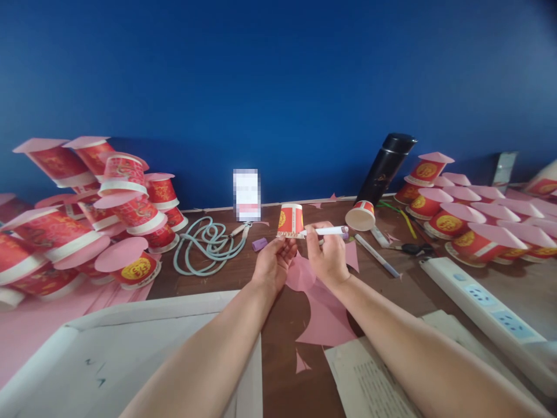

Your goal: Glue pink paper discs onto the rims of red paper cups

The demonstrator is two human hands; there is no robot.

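Observation:
A red paper cup [290,218] with a yellow emblem is held upside down by its white rim in my left hand [274,261]. Dark marks run along that rim. In my right hand [324,255] is a white marker pen [331,230], its tip end close to the rim; the fingers hide the exact contact. To the left of the cup lies a purple marker cap [260,244]. Beneath my hands are a round pink paper piece [301,274] and a larger cut pink sheet [326,319]. Another marker [378,255] rests on the table to the right.
Red cups topped with pink paper [130,217] are piled at left; more such cups [465,220] stand at right. A coiled cable [209,247], black flask [385,168], tipped cup [361,216], power strip [487,305], booklet [369,377] and white box lid [143,354] surround my arms.

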